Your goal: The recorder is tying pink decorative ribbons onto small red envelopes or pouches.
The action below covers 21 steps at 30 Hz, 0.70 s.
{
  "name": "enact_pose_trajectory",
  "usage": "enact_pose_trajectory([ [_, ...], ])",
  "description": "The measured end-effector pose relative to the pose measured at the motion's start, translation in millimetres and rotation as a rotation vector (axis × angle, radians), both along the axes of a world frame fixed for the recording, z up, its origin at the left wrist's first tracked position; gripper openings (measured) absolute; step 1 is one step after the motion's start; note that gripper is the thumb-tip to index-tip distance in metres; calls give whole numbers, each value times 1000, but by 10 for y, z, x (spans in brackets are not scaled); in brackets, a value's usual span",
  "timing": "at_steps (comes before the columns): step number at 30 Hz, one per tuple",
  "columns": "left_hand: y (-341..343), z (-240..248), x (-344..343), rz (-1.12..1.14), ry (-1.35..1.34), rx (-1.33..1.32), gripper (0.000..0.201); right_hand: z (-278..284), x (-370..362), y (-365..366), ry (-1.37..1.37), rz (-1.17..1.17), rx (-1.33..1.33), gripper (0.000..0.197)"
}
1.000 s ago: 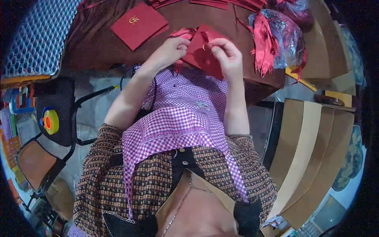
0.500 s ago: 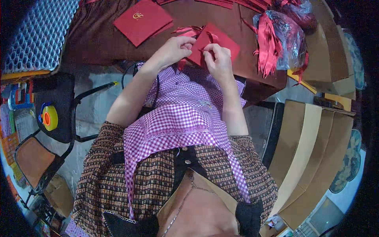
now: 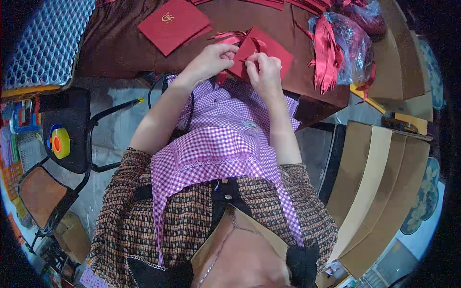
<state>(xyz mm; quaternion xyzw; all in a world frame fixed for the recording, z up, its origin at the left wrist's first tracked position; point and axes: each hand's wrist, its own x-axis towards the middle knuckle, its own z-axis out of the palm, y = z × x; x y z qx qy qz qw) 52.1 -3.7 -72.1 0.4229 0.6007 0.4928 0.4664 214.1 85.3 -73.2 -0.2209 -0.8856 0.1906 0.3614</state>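
The glossy red satin ribbon (image 3: 259,44) curves loosely across the flat red card (image 3: 279,55) over the brown-clothed worktop's (image 3: 110,60) near edge, seemingly unfinished, no bow showing, the right hand (image 3: 266,73)'s grip apparently pinching ribbon, the left hand (image 3: 210,62)'s grip unclear.

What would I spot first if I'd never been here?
Probably the purple-and-white checked apron in the middle. Above it, the right hand pinches a ribbon over a red card, with the left hand close by. Shiny red ribbons lie bundled at the upper right.
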Motion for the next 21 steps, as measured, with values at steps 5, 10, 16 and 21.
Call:
enact_pose_trajectory([
  [5,2,-64,25,57,-24,18,36,27,-29,-15,-100,-8,21,11],
  [10,7,-108,5,84,31,28,33,70,-72,-95,-120,0,116,12],
  [16,44,-194,-17,102,30,30,35,-54,-145,-110,-61,-1,176,15],
  [21,67,-230,-30,107,58,54,33,-123,-180,-101,31,-29,58,12],
])
